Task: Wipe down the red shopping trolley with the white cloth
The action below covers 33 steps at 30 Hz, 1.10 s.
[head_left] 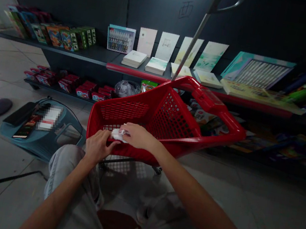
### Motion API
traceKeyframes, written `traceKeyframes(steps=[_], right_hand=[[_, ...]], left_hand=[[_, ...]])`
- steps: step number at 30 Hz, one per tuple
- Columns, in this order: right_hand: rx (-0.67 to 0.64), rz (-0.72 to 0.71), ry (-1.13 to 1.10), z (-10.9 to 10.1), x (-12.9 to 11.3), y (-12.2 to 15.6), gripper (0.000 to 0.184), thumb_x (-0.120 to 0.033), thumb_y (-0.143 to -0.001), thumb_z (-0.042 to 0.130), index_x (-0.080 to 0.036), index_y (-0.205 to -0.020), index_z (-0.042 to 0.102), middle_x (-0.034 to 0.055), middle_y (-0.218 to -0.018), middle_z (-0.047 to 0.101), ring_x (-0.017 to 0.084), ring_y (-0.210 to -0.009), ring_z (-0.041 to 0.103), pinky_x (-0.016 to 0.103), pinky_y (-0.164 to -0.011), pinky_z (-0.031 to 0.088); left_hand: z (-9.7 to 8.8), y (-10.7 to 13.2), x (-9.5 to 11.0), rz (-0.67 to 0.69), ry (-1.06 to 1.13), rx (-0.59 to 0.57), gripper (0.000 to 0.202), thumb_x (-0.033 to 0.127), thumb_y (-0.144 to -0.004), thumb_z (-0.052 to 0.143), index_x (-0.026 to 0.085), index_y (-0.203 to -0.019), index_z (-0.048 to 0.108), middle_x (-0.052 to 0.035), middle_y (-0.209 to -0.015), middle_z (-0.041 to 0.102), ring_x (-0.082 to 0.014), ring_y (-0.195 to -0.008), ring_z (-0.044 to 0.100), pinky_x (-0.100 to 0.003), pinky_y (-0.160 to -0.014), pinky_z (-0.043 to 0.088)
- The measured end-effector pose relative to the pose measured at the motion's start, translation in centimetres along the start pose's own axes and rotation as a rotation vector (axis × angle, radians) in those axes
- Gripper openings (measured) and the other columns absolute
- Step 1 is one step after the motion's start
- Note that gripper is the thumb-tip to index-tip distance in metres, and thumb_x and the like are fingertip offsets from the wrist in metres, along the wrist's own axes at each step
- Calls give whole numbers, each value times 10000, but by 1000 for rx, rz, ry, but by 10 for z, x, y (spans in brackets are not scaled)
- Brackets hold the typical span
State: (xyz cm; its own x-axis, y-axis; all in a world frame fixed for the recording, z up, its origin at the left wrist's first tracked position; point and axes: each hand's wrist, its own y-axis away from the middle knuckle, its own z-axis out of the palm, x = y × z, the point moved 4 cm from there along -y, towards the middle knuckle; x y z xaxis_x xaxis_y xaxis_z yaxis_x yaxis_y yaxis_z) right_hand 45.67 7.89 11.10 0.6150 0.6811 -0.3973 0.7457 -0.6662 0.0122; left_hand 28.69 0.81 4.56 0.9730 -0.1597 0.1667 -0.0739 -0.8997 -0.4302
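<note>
One red basket (166,121). Two hands: left hand (100,146), right hand (136,135). One white cloth (116,135). Upper shelf (98,54): four upright pale books (166,46), four flat stacks (134,58). One teal stool (46,147) bearing two phones (20,112).

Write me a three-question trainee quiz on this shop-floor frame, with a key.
1. True or false: the right hand holds a white cloth against the red basket.
2. What lies on the teal stool? A phones; B books; C a fan.
3. Fill in: the left hand touches the red basket's ____ rim.
Key: 1 true; 2 A; 3 near.
</note>
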Motion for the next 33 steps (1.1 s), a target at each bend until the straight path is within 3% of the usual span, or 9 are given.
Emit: traceKeyframes(steps=[4, 11, 14, 16, 18, 23, 25, 29, 33], right_hand=[[242, -76, 238, 2, -9, 31, 279, -182, -958, 608, -192, -1221, 700, 113, -1232, 645, 225, -1092, 614, 323, -923, 506], [762, -104, 446, 12, 40, 133, 351, -52, -867, 621, -232, -1150, 725, 95, -1101, 633, 237, -1051, 573, 393, -981, 488], [1044, 79, 361, 34, 56, 159, 304, -81, -864, 608, -235, -1114, 689, 95, -1106, 588, 238, -1062, 575, 394, -960, 497], [1263, 309, 215, 52, 61, 163, 263, -130, -865, 607, -212, -1113, 636, 109, -1089, 556, 256, -1047, 573, 402, -919, 506], [1380, 566, 28, 72, 58, 152, 278, -183, -880, 570, -182, -1158, 574, 134, -1082, 532, 280, -1045, 561, 428, -921, 501], [1227, 917, -365, 120, 20, 88, 420, -194, -926, 414, -126, -1338, 464, 259, -1243, 488, 347, -1203, 502, 502, -1041, 444], [1232, 905, -477, 135, 2, 67, 498, -167, -903, 423, -152, -1400, 437, 257, -1257, 500, 364, -1203, 509, 538, -1045, 437], [1084, 786, -506, 155, -19, 43, 492, -153, -875, 454, -181, -1365, 484, 232, -1233, 539, 356, -1198, 544, 525, -1031, 467], [1106, 706, -440, 138, -3, 55, 401, -186, -885, 469, -182, -1279, 542, 202, -1219, 574, 311, -1197, 572, 461, -1045, 483]], left_hand=[[0, -2, -2, 7, -5, -1, 381, 595, -975, 547, 227, -884, 589, -54, -873, 694, -217, -840, 628, -324, -658, 352], [2, 1, -4, 8, 13, 40, 359, 566, -996, 519, 228, -911, 603, -62, -878, 703, -222, -846, 630, -324, -677, 368], [1, 4, 2, 57, 41, 33, 336, 527, -1012, 511, 229, -914, 629, -61, -892, 716, -219, -866, 638, -324, -702, 382], [0, 5, 9, 82, 46, 7, 326, 498, -1026, 492, 233, -913, 645, -56, -898, 723, -213, -867, 640, -326, -710, 387], [0, 6, 16, 77, 33, -26, 337, 487, -1037, 469, 237, -903, 651, -54, -893, 725, -210, -853, 636, -330, -710, 388], [3, 4, 35, 18, -6, -62, 396, 522, -1036, 446, 234, -858, 650, -69, -897, 714, -218, -859, 636, -339, -717, 390], [5, 2, 40, 2, -18, -66, 396, 518, -1035, 448, 235, -858, 661, -67, -897, 711, -219, -862, 641, -342, -711, 388], [8, -4, 40, -12, -31, -78, 344, 450, -1035, 454, 238, -890, 682, -63, -934, 717, -214, -878, 654, -338, -705, 384], [7, -9, 33, -29, -48, -63, 337, 446, -1033, 461, 234, -904, 689, -65, -947, 719, -216, -876, 658, -334, -680, 358]])
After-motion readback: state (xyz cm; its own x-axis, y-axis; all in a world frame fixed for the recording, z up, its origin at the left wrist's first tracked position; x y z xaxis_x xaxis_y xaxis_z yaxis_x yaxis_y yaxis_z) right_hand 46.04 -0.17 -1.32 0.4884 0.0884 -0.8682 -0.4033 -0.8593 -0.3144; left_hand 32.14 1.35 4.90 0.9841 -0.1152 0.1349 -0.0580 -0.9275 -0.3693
